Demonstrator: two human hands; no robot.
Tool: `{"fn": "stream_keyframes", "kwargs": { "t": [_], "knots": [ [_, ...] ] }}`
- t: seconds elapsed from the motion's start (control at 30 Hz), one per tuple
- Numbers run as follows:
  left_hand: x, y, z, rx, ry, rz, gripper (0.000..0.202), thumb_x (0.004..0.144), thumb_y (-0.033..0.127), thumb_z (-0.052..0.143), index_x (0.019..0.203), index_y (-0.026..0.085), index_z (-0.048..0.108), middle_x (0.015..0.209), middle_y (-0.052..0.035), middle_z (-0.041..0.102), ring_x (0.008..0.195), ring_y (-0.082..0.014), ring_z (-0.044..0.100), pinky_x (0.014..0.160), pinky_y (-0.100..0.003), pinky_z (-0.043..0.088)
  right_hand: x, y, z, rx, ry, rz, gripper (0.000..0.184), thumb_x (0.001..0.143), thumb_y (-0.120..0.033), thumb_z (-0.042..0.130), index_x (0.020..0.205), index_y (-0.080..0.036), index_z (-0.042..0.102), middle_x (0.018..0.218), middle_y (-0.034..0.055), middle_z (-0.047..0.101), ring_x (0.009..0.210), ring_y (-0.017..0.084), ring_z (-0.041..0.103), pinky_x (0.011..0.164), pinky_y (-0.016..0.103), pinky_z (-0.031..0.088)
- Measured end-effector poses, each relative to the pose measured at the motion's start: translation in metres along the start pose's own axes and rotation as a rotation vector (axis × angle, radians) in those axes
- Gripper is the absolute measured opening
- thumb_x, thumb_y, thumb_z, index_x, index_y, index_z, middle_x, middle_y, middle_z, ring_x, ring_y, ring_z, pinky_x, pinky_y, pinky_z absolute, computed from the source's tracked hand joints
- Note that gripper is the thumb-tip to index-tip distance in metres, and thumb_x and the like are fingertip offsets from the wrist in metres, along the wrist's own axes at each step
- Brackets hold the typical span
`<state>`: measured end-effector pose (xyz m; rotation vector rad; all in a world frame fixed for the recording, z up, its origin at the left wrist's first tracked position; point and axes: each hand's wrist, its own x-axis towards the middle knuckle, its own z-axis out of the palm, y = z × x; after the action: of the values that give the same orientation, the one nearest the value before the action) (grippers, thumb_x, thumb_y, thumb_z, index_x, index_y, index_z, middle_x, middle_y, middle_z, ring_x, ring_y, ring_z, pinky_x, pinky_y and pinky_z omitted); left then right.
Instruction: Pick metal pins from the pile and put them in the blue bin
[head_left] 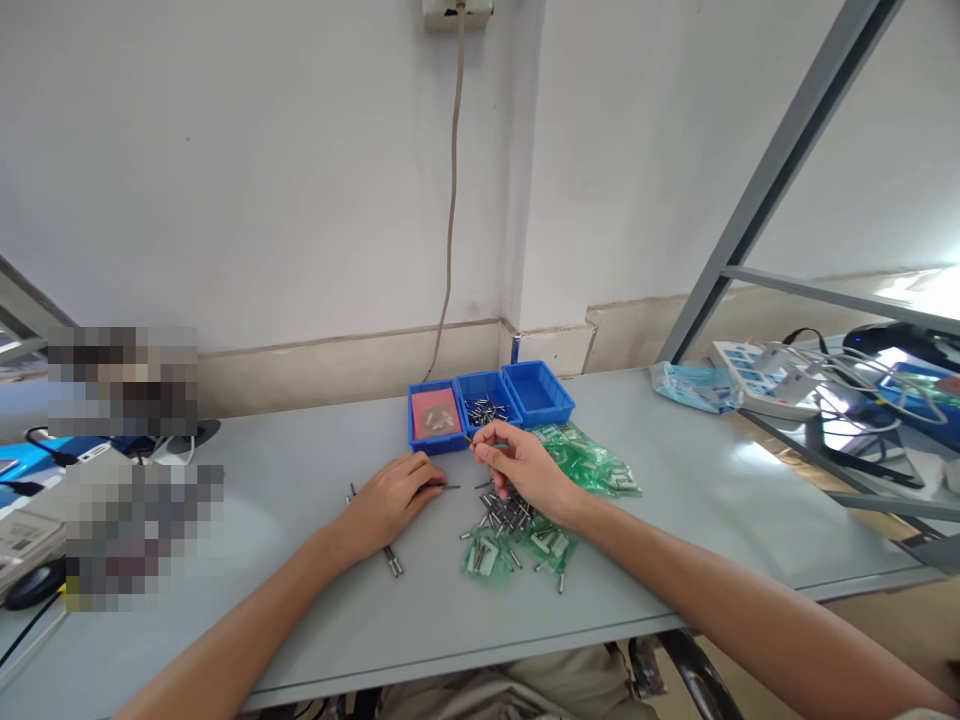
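Note:
My left hand (390, 502) rests on the table with its fingers closed on a thin metal pin (450, 487), whose tip sticks out to the right. Under and beside that hand lie several metal rods (393, 562), partly hidden by it. My right hand (521, 465) is raised just in front of the blue bins, thumb and finger pinched on a small thin pin (469, 440) with a yellowish look. Below it spreads a pile of small metal pins (506, 512), partly covered by the hand. Small green plastic bags (484, 556) with metal parts lie at the pile's near side.
Three blue bins stand side by side: the left bin (412, 418) has a pink sheet and a small bag, the middle bin (491, 380) metal pins, the right bin (536, 390) nothing visible. A larger green bag (600, 465) lies right. Power strip (757, 380) and cables sit far right.

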<state>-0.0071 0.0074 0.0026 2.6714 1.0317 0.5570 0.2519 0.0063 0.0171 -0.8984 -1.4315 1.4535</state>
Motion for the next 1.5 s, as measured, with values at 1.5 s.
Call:
{"fn": "stream_keyframes", "kwargs": {
  "t": [1.5],
  "knots": [
    [-0.0004,0.0022,-0.0014,0.11,0.025,-0.049,0.022,0.109,0.038,0.049,0.1,0.02,0.058,0.099,-0.0035,0.062,0.09,-0.0217,0.059,0.081,-0.035,0.048,-0.0007,-0.0044,-0.001,-0.177,0.124,-0.062,0.027,0.097,-0.049,0.063,0.112,-0.027,0.062,0.089,-0.0006,0.064,0.056,0.013,0.053,0.051,0.03,0.048]
  ]
}}
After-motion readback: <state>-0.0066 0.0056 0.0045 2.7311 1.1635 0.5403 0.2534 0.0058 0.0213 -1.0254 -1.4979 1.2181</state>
